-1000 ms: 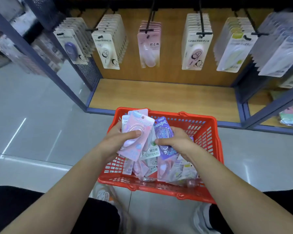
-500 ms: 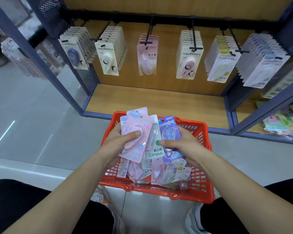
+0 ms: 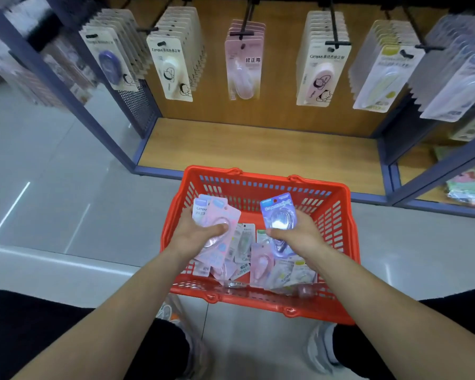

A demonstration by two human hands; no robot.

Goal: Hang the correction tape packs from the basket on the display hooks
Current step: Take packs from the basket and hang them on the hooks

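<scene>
A red basket [image 3: 337, 215] sits on the floor in front of me, with several correction tape packs [image 3: 258, 259] loose in its bottom. My left hand [image 3: 195, 231] holds a fanned stack of packs over the basket's left side, a pink pack [image 3: 222, 218] on top. My right hand [image 3: 296, 234] grips a single purple pack [image 3: 279, 212] above the basket's middle, apart from the stack. Black display hooks [image 3: 244, 26] above carry rows of hung packs.
The wooden shelf base [image 3: 258, 152] lies just beyond the basket. Blue frame posts [image 3: 66, 86] stand on the left and right. Hung packs [image 3: 321, 64] fill the hooks; the pink row in the middle is short. Grey floor tiles spread to the left.
My right hand has pulled the purple pack to the right, away from the stack in my left hand. The view has tilted up and closer to the hooks.
</scene>
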